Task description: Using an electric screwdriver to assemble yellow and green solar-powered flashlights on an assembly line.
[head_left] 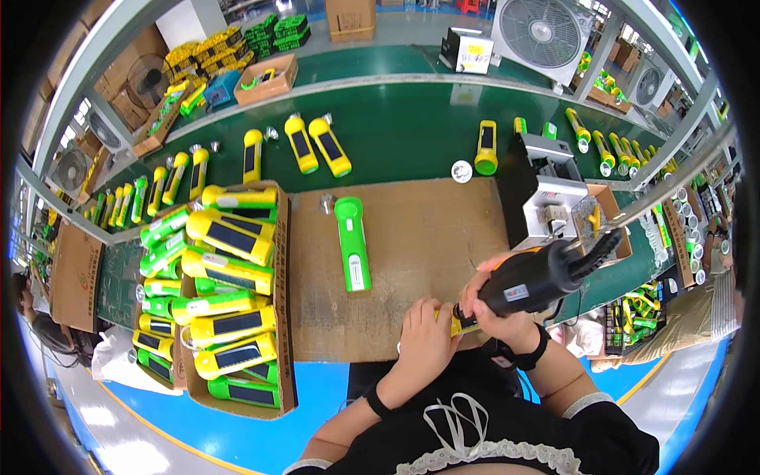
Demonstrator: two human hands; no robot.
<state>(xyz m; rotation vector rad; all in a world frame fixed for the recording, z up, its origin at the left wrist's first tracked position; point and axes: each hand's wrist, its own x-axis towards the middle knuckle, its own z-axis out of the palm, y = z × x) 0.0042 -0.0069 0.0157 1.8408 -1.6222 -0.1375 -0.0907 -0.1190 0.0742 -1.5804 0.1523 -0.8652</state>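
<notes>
Gripping a yellow flashlight [467, 324] with the left hand [427, 339] at the near edge of the counter [427, 245], and a black power driver [526, 283] with the right hand [507, 323]. Likely light, hard and slippery; best held round the middle.

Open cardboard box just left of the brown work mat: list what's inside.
Yellow and green flashlights, piled up, several showing dark panels. They hide the bottom of the box and anything underneath.
</notes>
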